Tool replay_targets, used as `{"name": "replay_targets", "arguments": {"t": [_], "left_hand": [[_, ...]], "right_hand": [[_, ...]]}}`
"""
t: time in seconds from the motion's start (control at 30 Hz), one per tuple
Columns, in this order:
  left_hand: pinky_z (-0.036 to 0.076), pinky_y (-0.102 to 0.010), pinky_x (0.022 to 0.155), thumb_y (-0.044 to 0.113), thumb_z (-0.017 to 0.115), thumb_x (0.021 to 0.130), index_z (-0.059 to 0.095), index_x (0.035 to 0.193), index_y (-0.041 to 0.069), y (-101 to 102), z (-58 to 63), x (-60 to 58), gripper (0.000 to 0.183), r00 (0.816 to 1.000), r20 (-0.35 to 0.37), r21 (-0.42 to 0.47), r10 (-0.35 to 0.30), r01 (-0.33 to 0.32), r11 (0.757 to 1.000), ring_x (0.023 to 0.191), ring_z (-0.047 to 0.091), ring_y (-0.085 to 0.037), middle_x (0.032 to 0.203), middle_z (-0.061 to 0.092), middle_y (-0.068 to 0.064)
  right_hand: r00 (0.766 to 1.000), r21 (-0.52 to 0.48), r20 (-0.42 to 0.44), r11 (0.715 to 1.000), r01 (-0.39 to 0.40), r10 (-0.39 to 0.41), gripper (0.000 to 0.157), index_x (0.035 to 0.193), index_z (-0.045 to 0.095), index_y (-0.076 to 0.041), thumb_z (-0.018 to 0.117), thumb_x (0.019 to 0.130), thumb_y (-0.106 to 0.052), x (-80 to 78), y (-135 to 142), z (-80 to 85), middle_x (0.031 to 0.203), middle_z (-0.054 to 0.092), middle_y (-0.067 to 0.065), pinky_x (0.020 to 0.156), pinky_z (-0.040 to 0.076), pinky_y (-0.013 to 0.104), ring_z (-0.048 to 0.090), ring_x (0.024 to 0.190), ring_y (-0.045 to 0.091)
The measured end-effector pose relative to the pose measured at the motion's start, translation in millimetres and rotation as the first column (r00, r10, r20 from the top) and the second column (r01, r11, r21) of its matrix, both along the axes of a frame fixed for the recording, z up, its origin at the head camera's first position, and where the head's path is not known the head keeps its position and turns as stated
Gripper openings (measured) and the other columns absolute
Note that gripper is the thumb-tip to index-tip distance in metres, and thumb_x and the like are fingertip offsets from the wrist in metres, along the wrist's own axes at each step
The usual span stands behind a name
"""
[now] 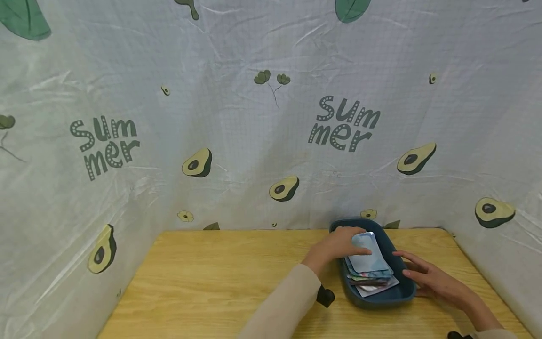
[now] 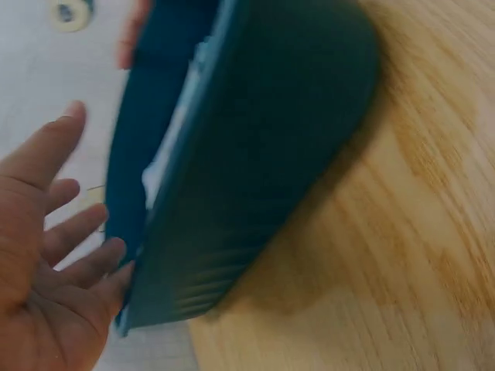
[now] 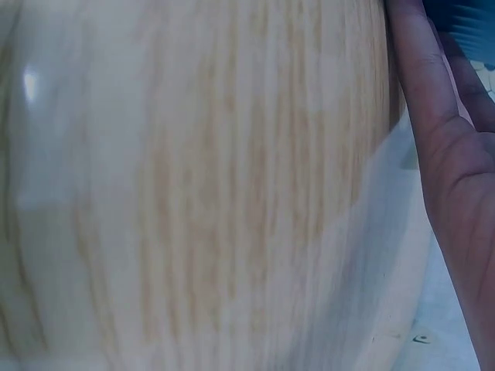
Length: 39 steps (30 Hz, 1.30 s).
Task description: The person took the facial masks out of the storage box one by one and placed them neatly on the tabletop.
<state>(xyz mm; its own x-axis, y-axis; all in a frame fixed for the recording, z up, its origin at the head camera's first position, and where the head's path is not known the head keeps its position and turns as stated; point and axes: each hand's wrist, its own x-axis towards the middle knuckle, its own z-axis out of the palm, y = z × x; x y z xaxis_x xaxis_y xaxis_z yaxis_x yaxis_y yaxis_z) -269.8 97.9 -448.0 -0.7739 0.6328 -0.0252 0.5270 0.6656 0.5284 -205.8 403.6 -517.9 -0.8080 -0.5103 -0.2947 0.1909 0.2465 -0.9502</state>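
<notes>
A dark blue plastic basin (image 1: pixel 383 301) stands on the table toward the right. Inside it lies an uneven stack of thin, flat, card-like pieces (image 1: pixel 367 263), the top one pale blue, those beneath patterned or dark. My left hand (image 1: pixel 337 245) is over the basin's left side, thumb stretched above the stack; in the left wrist view its loosely bent fingers (image 2: pixel 81 232) are at the rim, with nothing in them. My right hand (image 1: pixel 436 280) is beside the basin's right wall, fingers spread at the rim. In the right wrist view, its fingers (image 3: pixel 425 66) extend toward the basin (image 3: pixel 468 27).
The light wooden table (image 1: pixel 220 282) extends far to the left of the basin. A pale plastic sheet (image 1: pixel 237 127) printed with avocados and lettering hangs behind the table and along both sides. The basin is close to the back edge.
</notes>
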Motion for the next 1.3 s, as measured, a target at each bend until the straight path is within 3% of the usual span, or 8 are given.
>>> {"name": "replay_targets", "arguments": {"t": [0.2,0.3,0.53,0.67,0.83,0.97,1.13,1.3], "left_hand": [[0.031,-0.043,0.12,0.052,0.077,0.086,0.05,0.152,0.032,14.2,-5.3,-0.6,0.074,1.0,-0.016,-0.162,-0.016,0.013,0.987,0.147,0.038,-0.019,0.151,0.048,0.016],[0.037,-0.038,0.116,0.052,0.081,0.083,0.053,0.148,0.034,21.8,-5.5,1.0,0.074,1.0,-0.024,-0.199,-0.018,0.013,0.98,0.145,0.041,-0.016,0.149,0.05,0.018],[0.044,-0.028,0.106,0.051,0.089,0.074,0.061,0.139,0.042,35.0,-9.2,-0.1,0.072,0.999,0.002,-0.29,0.048,-0.045,0.956,0.14,0.042,-0.007,0.145,0.052,0.021],[0.043,-0.026,0.106,0.048,0.09,0.072,0.062,0.138,0.042,36.8,-12.8,-2.0,0.072,0.999,0.001,-0.303,0.039,-0.037,0.952,0.142,0.04,-0.007,0.147,0.051,0.02],[0.047,-0.033,0.103,0.046,0.09,0.075,0.063,0.134,0.048,33.3,-10.7,-3.9,0.065,0.997,0.051,-0.265,0.051,-0.036,0.964,0.14,0.041,-0.006,0.145,0.051,0.021],[0.045,-0.039,0.106,0.048,0.084,0.081,0.061,0.135,0.051,30.4,-9.7,-7.9,0.059,0.997,0.068,-0.273,0.037,-0.018,0.962,0.139,0.042,-0.007,0.147,0.05,0.022],[0.036,-0.043,0.116,0.051,0.075,0.089,0.059,0.14,0.047,26.8,-9.2,-12.8,0.054,0.997,0.079,-0.277,0.004,0.018,0.961,0.141,0.042,-0.008,0.149,0.048,0.022],[0.039,-0.04,0.113,0.046,0.07,0.093,0.059,0.142,0.043,27.1,-10.7,-16.3,0.05,0.995,0.1,-0.227,-0.01,0.033,0.973,0.139,0.045,-0.007,0.147,0.05,0.021]], "right_hand": [[1.0,0.004,0.015,1.0,0.02,-0.02,0.06,0.163,0.015,-0.022,0.044,0.111,-0.026,-1.1,-2.8,-0.4,0.162,-0.01,0.034,0.097,0.053,0.053,0.042,0.135,0.028],[0.999,0.015,0.026,0.999,0.028,-0.029,0.06,0.163,0.014,-0.021,0.044,0.111,-0.026,-0.3,-0.7,0.7,0.162,-0.01,0.034,0.097,0.052,0.054,0.04,0.137,0.031],[0.999,0.029,0.024,0.999,0.026,-0.027,0.061,0.163,0.014,-0.022,0.045,0.111,-0.027,0.3,-2.4,4.0,0.161,-0.011,0.036,0.096,0.053,0.053,0.04,0.137,0.033],[0.999,0.025,0.023,0.999,0.029,-0.03,0.061,0.163,0.015,-0.023,0.045,0.111,-0.027,0.2,-2.3,2.8,0.161,-0.011,0.035,0.096,0.053,0.053,0.041,0.136,0.031],[0.999,0.017,0.035,0.999,0.033,-0.033,0.06,0.163,0.015,-0.022,0.044,0.111,-0.027,1.4,-1.9,3.7,0.16,-0.011,0.036,0.096,0.054,0.053,0.048,0.131,0.028],[0.999,0.021,0.031,0.999,0.033,-0.034,0.059,0.163,0.015,-0.022,0.044,0.111,-0.027,2.6,-4.2,5.5,0.16,-0.012,0.036,0.096,0.054,0.053,0.045,0.133,0.03],[0.999,0.037,0.026,0.999,0.038,-0.039,0.059,0.163,0.016,-0.022,0.044,0.111,-0.027,2.0,-7.4,4.6,0.162,-0.011,0.033,0.096,0.053,0.053,0.038,0.138,0.035],[0.998,0.024,0.034,0.999,0.048,-0.048,0.058,0.163,0.017,-0.024,0.044,0.111,-0.027,2.5,-6.1,5.2,0.162,-0.011,0.034,0.096,0.054,0.054,0.044,0.133,0.029]]}}
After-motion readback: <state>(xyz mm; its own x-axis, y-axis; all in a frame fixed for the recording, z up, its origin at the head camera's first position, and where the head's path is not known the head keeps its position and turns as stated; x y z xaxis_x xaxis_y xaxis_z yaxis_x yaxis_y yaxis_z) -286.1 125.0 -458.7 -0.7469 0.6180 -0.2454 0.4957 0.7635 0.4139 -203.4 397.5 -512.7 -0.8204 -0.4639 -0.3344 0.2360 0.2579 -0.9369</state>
